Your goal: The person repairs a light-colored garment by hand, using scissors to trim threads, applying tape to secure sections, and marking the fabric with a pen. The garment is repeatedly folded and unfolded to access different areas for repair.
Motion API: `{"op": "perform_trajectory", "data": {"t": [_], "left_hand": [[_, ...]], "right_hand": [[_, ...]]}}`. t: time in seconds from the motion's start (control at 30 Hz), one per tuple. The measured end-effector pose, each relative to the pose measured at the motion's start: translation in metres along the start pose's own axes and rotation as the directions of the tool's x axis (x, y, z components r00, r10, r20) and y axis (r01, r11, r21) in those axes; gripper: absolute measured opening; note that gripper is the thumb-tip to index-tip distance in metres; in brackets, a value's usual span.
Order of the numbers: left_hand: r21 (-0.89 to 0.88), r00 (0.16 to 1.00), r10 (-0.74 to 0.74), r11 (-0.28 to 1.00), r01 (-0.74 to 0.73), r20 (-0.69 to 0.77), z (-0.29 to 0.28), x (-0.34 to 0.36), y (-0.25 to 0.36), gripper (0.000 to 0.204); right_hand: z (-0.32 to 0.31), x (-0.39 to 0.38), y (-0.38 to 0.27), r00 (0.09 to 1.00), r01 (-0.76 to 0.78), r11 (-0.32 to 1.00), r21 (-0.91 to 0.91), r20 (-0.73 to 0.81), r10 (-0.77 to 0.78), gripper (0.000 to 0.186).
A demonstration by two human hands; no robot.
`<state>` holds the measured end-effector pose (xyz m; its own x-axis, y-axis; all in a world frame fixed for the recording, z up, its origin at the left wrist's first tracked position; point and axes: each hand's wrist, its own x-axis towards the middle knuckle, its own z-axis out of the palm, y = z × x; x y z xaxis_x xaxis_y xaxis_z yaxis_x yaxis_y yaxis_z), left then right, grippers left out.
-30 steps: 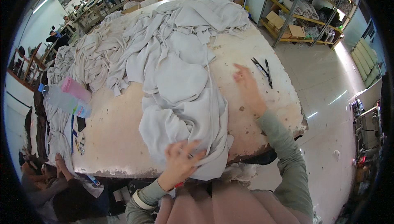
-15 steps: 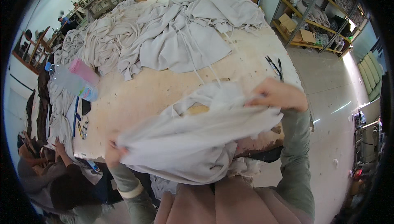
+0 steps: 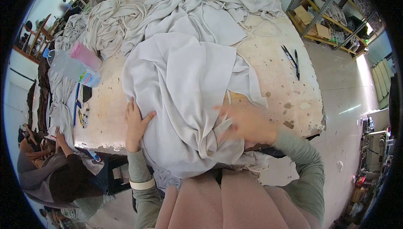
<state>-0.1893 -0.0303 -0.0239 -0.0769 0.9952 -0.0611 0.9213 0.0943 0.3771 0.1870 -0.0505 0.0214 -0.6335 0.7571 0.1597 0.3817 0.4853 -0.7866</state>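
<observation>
Worn tbl point(image 3: 105, 118): L hand point(image 3: 135, 126) on gray cloth point(image 3: 184, 71), R hand point(image 3: 248, 124) blurred.

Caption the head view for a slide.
Spread left hand and blurred right hand at a pale grey cloth on a stained table.

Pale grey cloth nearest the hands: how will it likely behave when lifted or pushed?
The pale grey cloth will probably hang floppy: it lies in soft, loose folds by the left hand. It may slip off if pushed toward the wearer, since part already spills past the near edge of the table.
</observation>
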Motion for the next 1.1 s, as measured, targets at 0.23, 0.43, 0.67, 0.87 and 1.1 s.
{"op": "perform_trajectory", "data": {"t": [0.23, 0.43, 0.67, 0.87, 1.1], "left_hand": [[-0.468, 0.883, -0.068, 0.865, -0.18, -0.465, -0.052, 0.013, 0.022, 0.054], [-0.92, 0.942, 0.095, 0.204, -0.335, -0.322, -0.104, 0.067, 0.065, 0.047], [-0.547, 0.97, 0.157, 0.804, -0.235, -0.187, -0.048, 0.062, 0.054, 0.035], [-0.354, 0.86, 0.502, 0.791, -0.5, -0.092, 0.026, -0.019, 0.102, 0.024], [-0.505, 0.995, -0.058, 0.858, 0.092, 0.083, -0.044, 0.012, 0.09, 0.018]], "right_hand": [[-0.055, 0.001, 0.035, 0.986, -0.163, 0.952, 0.26, 0.005, 0.168, 0.036], [-0.142, 0.028, 0.047, 0.747, 0.187, 0.597, 0.78, -0.507, 0.429, 0.039], [-0.074, 0.017, 0.07, 0.782, -0.181, 0.955, 0.236, -0.554, 0.285, 0.047], [-0.012, 0.018, 0.075, 0.847, -0.159, 0.987, -0.033, -0.519, 0.119, 0.04], [-0.071, 0.026, 0.089, 0.88, -0.222, 0.891, -0.396, -0.475, 0.008, 0.028]]}}
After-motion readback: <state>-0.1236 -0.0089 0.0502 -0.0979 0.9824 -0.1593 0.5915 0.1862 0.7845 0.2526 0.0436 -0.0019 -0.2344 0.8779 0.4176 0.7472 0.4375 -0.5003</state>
